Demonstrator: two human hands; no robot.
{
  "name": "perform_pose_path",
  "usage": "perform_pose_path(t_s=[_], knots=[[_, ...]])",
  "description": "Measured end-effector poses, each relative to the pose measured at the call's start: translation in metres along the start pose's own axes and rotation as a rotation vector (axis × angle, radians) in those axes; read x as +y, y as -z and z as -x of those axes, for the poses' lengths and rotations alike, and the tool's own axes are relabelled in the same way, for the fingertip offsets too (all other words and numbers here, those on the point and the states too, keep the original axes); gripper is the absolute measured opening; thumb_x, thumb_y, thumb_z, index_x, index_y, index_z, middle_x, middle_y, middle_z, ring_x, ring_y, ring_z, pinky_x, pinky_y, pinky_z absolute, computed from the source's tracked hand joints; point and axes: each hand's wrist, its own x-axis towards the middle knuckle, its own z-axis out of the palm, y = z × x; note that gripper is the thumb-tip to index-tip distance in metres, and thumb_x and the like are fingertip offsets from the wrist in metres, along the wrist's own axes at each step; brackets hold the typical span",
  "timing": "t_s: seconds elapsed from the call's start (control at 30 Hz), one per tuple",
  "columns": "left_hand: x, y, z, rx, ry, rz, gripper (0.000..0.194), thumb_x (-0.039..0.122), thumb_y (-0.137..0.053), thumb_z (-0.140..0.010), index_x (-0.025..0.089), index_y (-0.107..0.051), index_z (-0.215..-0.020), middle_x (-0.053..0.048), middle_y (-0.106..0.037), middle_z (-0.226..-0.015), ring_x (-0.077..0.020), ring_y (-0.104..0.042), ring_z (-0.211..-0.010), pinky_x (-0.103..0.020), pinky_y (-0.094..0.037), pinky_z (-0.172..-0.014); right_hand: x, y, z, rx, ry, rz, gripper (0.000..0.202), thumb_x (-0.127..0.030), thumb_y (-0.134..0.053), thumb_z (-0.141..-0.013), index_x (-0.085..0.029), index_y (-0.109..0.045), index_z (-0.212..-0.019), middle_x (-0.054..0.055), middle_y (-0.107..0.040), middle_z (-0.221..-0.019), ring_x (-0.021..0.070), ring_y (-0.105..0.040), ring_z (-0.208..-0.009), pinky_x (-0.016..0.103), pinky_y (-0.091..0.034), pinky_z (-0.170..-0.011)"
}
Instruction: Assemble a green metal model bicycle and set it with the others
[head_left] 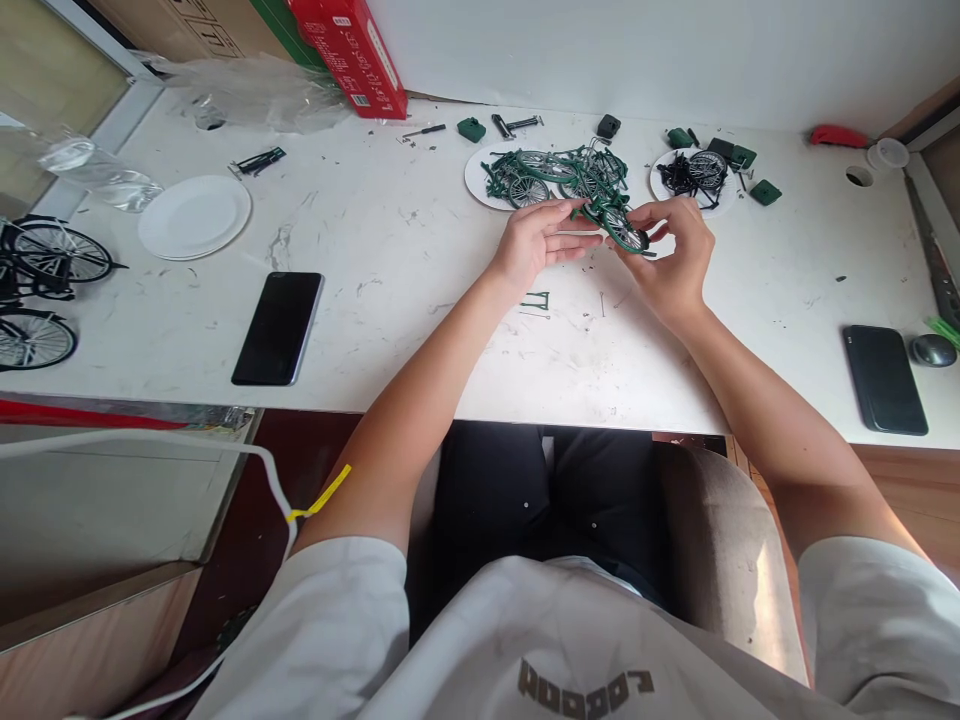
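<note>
A small green model bicycle part with a spoked wheel (621, 226) is held above the table between my two hands. My right hand (675, 248) pinches its wheel end with thumb and fingers. At its other end, my left hand (534, 240) has thumb and forefinger on the green piece, the other fingers stretched out below. Just behind is a white plate (477, 180) heaped with green model bicycles (555, 172). On the table nearer me lie a small green frame-like piece (537, 300) and thin pins (602, 304).
A second plate (660, 192) holds black bicycle parts (701, 175), with green blocks (766, 192) beside it. Leftward are a phone (277, 328), stacked paper plates (195, 218) and black model bicycles (45, 290). A dark phone (885, 380) lies right. A red box (352, 55) stands behind.
</note>
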Motion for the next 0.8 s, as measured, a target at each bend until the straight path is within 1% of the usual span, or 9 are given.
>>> perform_pose_path(t_s=[0.07, 0.13, 0.27, 0.37, 0.47, 0.57, 0.63, 0.73, 0.8], knots=[[0.001, -0.001, 0.001, 0.009, -0.009, -0.025, 0.059, 0.075, -0.085, -0.092, 0.022, -0.081, -0.120, -0.010, -0.089, -0.126, -0.0358, -0.083, -0.136, -0.039, -0.067, -0.112, 0.000, 0.000, -0.001, -0.004, 0.000, -0.010, 0.036, -0.061, -0.083, -0.101, -0.029, -0.077, -0.117, 0.009, -0.077, -0.108, 0.0325, -0.071, -0.109, 0.055, -0.068, -0.092], [-0.001, -0.002, 0.000, 0.029, -0.008, -0.033, 0.058, 0.074, -0.087, -0.092, 0.021, -0.079, -0.115, -0.009, -0.089, -0.120, -0.0330, -0.085, -0.129, -0.038, -0.068, -0.108, 0.000, -0.001, -0.001, -0.017, 0.003, -0.029, 0.036, -0.062, -0.082, -0.102, -0.029, -0.077, -0.116, 0.010, -0.076, -0.109, 0.0341, -0.071, -0.112, 0.057, -0.068, -0.094], [-0.009, -0.005, -0.005, 0.074, 0.003, -0.026, 0.049, 0.065, -0.087, -0.097, 0.020, -0.078, -0.113, -0.007, -0.087, -0.116, -0.0280, -0.088, -0.119, -0.036, -0.069, -0.104, -0.004, 0.000, 0.000, -0.089, -0.016, -0.035, 0.034, -0.062, -0.082, -0.103, -0.032, -0.076, -0.116, 0.010, -0.074, -0.111, 0.0355, -0.069, -0.117, 0.060, -0.065, -0.103], [-0.013, -0.005, -0.006, 0.088, 0.001, 0.000, 0.047, 0.059, -0.094, -0.092, 0.021, -0.078, -0.114, -0.006, -0.088, -0.118, -0.0295, -0.088, -0.121, -0.038, -0.070, -0.106, -0.009, 0.001, 0.000, -0.133, -0.042, -0.015, 0.035, -0.066, -0.081, -0.102, -0.035, -0.075, -0.117, 0.010, -0.074, -0.113, 0.0362, -0.068, -0.120, 0.063, -0.064, -0.105], [-0.014, -0.005, -0.006, 0.088, 0.015, 0.054, 0.045, 0.055, -0.096, -0.090, 0.021, -0.078, -0.112, -0.006, -0.088, -0.117, -0.0317, -0.087, -0.124, -0.042, -0.069, -0.113, -0.014, 0.002, -0.001, -0.136, -0.073, 0.006, 0.041, -0.076, -0.078, -0.100, -0.037, -0.075, -0.115, 0.009, -0.076, -0.111, 0.0375, -0.066, -0.119, 0.065, -0.065, -0.101], [-0.015, -0.005, -0.007, 0.088, 0.039, 0.094, 0.043, 0.052, -0.097, -0.090, 0.021, -0.076, -0.110, -0.005, -0.087, -0.114, -0.0317, -0.086, -0.126, -0.044, -0.068, -0.116, -0.018, 0.002, -0.003, -0.112, -0.091, -0.021, 0.045, -0.085, -0.076, -0.096, -0.042, -0.075, -0.107, 0.008, -0.079, -0.108, 0.0348, -0.064, -0.115, 0.062, -0.065, -0.099], [-0.015, -0.005, -0.007, 0.086, 0.042, 0.093, 0.043, 0.052, -0.098, -0.089, 0.022, -0.076, -0.109, -0.005, -0.087, -0.114, -0.0320, -0.086, -0.127, -0.044, -0.068, -0.116, -0.019, 0.002, -0.003, -0.098, -0.092, -0.038, 0.045, -0.088, -0.075, -0.095, -0.044, -0.075, -0.104, 0.008, -0.080, -0.106, 0.0330, -0.063, -0.113, 0.059, -0.066, -0.097], [-0.015, -0.005, -0.007, 0.073, 0.017, 0.071, 0.041, 0.055, -0.094, -0.093, 0.022, -0.077, -0.110, -0.004, -0.087, -0.113, -0.0317, -0.086, -0.125, -0.043, -0.069, -0.114, -0.018, 0.001, -0.003, -0.083, -0.082, -0.008, 0.053, -0.087, -0.073, -0.097, -0.036, -0.076, -0.108, 0.009, -0.079, -0.105, 0.0349, -0.066, -0.113, 0.061, -0.067, -0.097], [-0.014, -0.005, -0.007, 0.051, -0.004, 0.057, 0.043, 0.059, -0.091, -0.095, 0.021, -0.078, -0.111, -0.004, -0.086, -0.112, -0.0308, -0.087, -0.122, -0.042, -0.069, -0.112, -0.017, 0.000, -0.002, -0.074, -0.079, 0.018, 0.052, -0.082, -0.074, -0.099, -0.031, -0.075, -0.110, 0.010, -0.077, -0.105, 0.0362, -0.069, -0.114, 0.062, -0.067, -0.097]])
